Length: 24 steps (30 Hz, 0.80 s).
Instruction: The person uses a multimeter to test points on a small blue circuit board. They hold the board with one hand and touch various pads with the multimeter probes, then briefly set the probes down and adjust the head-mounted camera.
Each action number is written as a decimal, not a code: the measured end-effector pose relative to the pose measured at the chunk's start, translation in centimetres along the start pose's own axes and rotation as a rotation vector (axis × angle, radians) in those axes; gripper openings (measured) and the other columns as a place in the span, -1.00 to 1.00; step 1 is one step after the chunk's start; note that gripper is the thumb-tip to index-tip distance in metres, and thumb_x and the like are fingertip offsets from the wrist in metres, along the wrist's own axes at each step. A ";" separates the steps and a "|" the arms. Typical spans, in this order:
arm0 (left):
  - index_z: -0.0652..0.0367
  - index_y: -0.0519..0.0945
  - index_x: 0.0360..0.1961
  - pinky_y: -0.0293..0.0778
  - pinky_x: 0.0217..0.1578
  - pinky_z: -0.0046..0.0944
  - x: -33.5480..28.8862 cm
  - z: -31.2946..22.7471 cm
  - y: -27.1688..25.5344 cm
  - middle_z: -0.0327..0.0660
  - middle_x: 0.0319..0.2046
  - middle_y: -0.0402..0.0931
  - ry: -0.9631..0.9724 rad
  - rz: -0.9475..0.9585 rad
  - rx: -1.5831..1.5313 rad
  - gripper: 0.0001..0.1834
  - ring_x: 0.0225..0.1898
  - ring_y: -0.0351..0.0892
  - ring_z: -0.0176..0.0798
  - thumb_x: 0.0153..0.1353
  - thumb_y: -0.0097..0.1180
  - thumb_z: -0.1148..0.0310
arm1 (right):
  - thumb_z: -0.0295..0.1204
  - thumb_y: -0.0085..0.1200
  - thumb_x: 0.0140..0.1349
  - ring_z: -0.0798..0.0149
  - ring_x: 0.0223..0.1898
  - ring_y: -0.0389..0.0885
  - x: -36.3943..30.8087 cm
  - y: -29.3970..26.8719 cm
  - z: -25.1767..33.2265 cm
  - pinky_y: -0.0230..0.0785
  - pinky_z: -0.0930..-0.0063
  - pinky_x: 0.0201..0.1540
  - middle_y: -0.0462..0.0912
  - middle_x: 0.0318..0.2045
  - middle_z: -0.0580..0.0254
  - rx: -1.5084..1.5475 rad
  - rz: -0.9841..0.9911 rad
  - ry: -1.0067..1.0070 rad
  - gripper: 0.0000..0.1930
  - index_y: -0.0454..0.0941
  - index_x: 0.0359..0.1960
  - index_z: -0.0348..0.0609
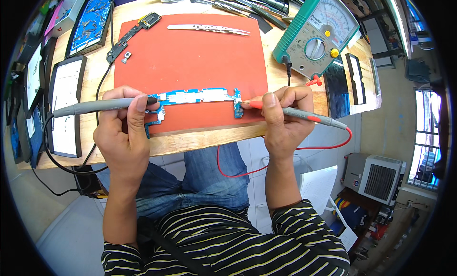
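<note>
A blue phone circuit board (193, 96) with silver shields lies across the near part of a red-orange mat (204, 62). My left hand (124, 128) grips a grey test probe (97, 106), its black tip end reaching the board's left end. Between the fingers of my right hand (288, 116) is a red-and-grey test probe (307, 116), pointed at the small section on the board's right end. Whether either tip touches metal is too small to tell. At the far right stands a green-framed analog multimeter (312, 45) with a dial and yellow knob; its needle cannot be read.
White tweezers (207, 28) lie at the mat's far side. A black phone part (131, 38) and a tiny camera module (126, 57) rest at its left. Trays (66, 107) line the left edge; several pens and screwdrivers (252, 7) lie at the back. A red cable (243, 173) hangs off the front edge.
</note>
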<state>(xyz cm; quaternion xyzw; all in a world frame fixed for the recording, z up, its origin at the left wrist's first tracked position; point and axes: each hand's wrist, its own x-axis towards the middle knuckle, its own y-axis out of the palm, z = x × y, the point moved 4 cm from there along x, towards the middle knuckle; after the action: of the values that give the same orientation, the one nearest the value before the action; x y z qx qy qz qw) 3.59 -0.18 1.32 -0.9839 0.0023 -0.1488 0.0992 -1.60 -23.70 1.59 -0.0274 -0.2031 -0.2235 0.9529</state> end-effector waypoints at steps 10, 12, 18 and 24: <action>0.32 0.42 -0.24 0.57 -0.34 -0.40 -0.1 -0.1 0.1 -0.21 -0.40 0.46 -0.060 0.046 -0.025 -0.84 -0.36 0.58 -0.38 0.38 -0.05 0.40 | -0.68 0.11 0.18 0.44 -0.44 0.61 0.3 0.1 0.1 0.55 0.55 -0.33 0.47 -0.56 0.25 0.020 -0.001 0.005 -0.73 0.20 -0.39 -0.20; 0.32 0.41 -0.24 0.56 -0.33 -0.40 -0.1 -0.3 0.1 -0.21 -0.40 0.46 -0.047 0.044 -0.008 -0.84 -0.36 0.58 -0.38 0.39 -0.05 0.40 | -0.69 0.09 0.18 0.42 -0.43 0.61 0.3 0.1 0.0 0.58 0.50 -0.29 0.45 -0.55 0.25 0.019 -0.015 -0.014 -0.74 0.20 -0.39 -0.20; 0.34 0.43 -0.25 0.59 -0.36 -0.42 0.0 -0.2 0.1 -0.20 -0.42 0.49 0.004 0.029 -0.010 -0.86 -0.37 0.59 -0.39 0.37 -0.03 0.44 | -0.67 0.06 0.21 0.42 -0.41 0.59 0.1 0.1 -0.4 0.60 0.41 -0.24 0.38 -0.55 0.32 0.018 0.037 -0.009 -0.76 0.20 -0.41 -0.20; 0.33 0.42 -0.23 0.58 -0.35 -0.40 -0.1 0.0 0.1 -0.19 -0.43 0.51 -0.013 0.032 -0.008 -0.86 -0.37 0.58 -0.39 0.37 -0.04 0.43 | -0.66 0.05 0.22 0.41 -0.41 0.59 0.2 0.1 -0.5 0.60 0.38 -0.21 0.41 -0.55 0.28 0.034 0.058 -0.002 -0.77 0.20 -0.42 -0.20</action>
<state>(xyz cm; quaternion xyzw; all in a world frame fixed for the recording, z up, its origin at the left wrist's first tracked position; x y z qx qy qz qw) 3.46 -0.24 1.28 -0.9850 0.0178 -0.1409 0.0975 -1.23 -23.73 1.21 -0.0173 -0.2072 -0.1924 0.9590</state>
